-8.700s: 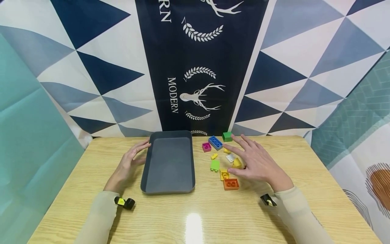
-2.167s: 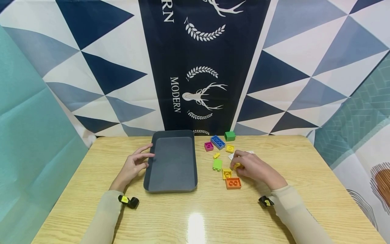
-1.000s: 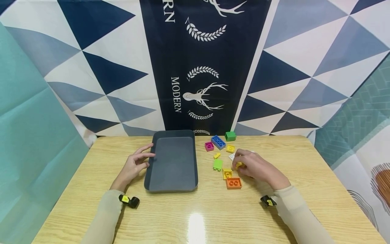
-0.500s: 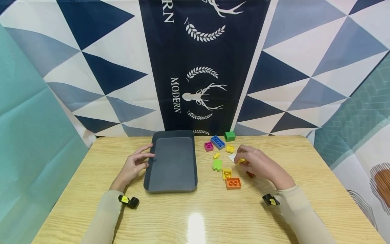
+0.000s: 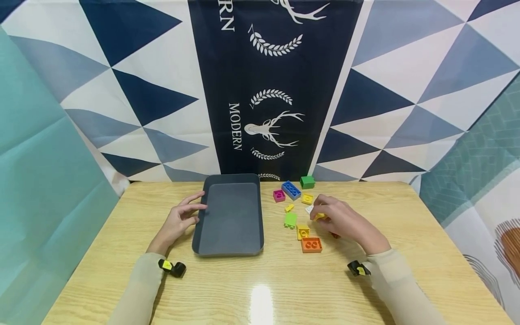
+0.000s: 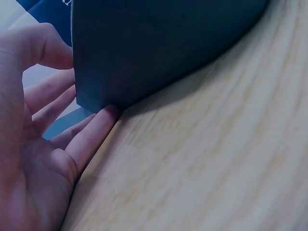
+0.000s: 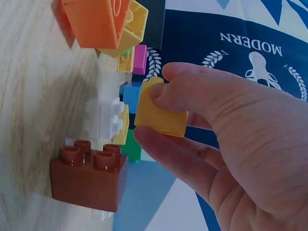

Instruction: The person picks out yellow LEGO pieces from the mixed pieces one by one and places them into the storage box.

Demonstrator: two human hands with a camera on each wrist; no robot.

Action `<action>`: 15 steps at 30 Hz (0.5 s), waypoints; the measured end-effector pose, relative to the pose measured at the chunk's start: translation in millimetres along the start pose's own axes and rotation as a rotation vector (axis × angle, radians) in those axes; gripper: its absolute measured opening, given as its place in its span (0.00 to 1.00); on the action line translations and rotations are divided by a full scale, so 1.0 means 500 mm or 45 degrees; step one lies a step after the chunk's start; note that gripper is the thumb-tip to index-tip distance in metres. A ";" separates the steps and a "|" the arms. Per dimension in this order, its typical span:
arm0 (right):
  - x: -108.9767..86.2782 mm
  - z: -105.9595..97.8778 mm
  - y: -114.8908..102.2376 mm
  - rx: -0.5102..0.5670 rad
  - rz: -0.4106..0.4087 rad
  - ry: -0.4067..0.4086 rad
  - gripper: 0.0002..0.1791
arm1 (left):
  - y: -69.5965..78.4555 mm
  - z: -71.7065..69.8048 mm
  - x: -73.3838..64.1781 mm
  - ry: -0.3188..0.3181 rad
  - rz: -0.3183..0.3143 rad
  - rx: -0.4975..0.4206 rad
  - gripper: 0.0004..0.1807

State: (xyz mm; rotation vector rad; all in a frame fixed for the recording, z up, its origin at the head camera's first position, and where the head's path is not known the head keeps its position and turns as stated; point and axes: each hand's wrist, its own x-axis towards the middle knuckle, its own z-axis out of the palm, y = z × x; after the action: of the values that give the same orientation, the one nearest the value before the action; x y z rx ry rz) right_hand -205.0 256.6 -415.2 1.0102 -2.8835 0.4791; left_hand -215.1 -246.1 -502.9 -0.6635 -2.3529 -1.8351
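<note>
My right hand point(image 5: 345, 221) pinches a yellow toy building brick point(image 7: 161, 110) between thumb and fingers, raised off the table in the right wrist view. Below it stand a brown brick point(image 7: 86, 173) with round studs and a white brick point(image 7: 108, 118), both partly covered by the hand in the head view. On the other side, my left hand point(image 5: 174, 221) rests against the left edge of a dark grey tray point(image 5: 231, 221). Its fingers are relaxed, two reaching over the rim; in the left wrist view, fingertips touch the tray's outer wall point(image 6: 144, 53).
Between tray and right hand lie a light green brick point(image 5: 290, 220), an orange brick point(image 5: 311, 245), another yellow brick point(image 5: 303, 232) and a small yellow piece point(image 5: 289, 207). Farther back are pink point(image 5: 279, 195), blue point(image 5: 291, 190) and green point(image 5: 307, 182) bricks, near the patterned cloth backdrop point(image 5: 268, 90).
My right hand, first spread above the bricks, has come down, taken the yellow brick between its fingers and raised it slightly. The left hand stays at the tray's edge.
</note>
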 end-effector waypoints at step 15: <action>0.013 -0.019 -0.007 -0.064 -0.068 0.027 0.13 | -0.001 -0.002 -0.001 -0.009 -0.005 -0.007 0.22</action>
State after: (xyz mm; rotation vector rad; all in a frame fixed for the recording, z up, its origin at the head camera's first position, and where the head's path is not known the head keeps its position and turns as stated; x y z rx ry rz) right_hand -208.5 253.0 -404.0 1.0643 -2.8268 0.4097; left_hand -214.9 -247.5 -503.3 -0.6674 -2.3565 -1.8450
